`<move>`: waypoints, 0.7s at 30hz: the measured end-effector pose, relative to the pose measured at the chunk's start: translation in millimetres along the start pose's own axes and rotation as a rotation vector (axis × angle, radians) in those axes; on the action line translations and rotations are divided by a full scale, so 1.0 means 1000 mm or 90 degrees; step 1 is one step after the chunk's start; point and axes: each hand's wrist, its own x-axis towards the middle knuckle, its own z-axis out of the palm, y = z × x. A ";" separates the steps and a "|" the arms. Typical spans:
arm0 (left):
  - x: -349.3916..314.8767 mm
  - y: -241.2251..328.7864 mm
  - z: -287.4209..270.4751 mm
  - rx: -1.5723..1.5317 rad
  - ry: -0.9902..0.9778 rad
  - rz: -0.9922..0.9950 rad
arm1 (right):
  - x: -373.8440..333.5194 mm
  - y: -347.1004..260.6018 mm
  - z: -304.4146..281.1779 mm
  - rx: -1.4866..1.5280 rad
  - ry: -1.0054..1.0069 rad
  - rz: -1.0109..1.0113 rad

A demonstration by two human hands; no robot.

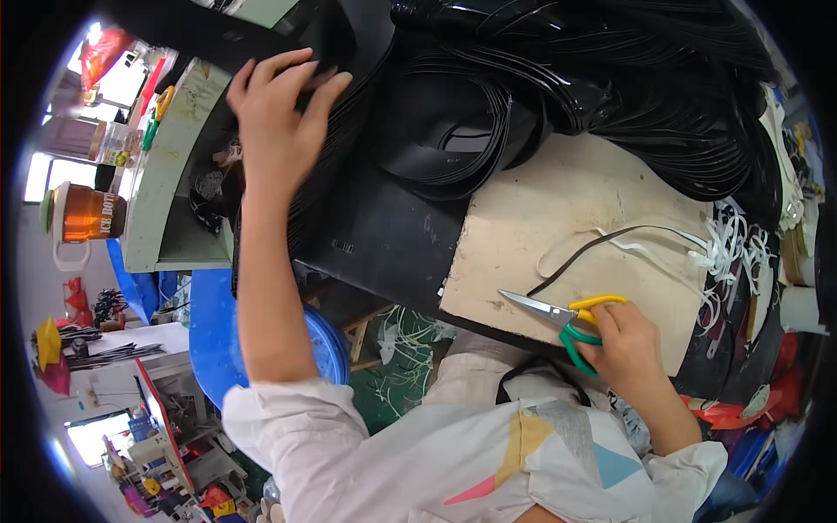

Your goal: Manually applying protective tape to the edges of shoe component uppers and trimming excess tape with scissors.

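At the upper left, my left hand [283,122] has its bent fingers at the lower edge of a broad, glossy black strip [222,37], which it appears to grip. Part of the strip is blurred, and the fingertips are partly hidden against it. My right hand [629,349] holds scissors [558,312] by their yellow and green handles. Their blades point left over a beige board [593,200]. A thin dark cord [580,266] runs across the board from near the blades toward a bunch of white strings [732,248].
Coiled black strips [445,148] lie on a black sheet [375,253] beside the board, with a large heap of black strips [671,105] behind. A pale green cabinet [179,174] stands left, with an orange mug [87,213] by it. A blue stool [324,344] sits below.
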 end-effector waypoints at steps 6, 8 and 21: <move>-0.030 -0.085 0.067 0.011 -0.467 -0.129 | 0.018 0.015 -0.020 0.033 -0.077 -0.063; -0.039 -0.071 0.068 0.028 -0.232 -0.025 | 0.021 0.022 -0.024 0.017 -0.082 -0.057; 0.004 0.094 0.085 -0.597 -0.406 -0.515 | 0.077 0.015 0.010 0.447 0.114 -0.242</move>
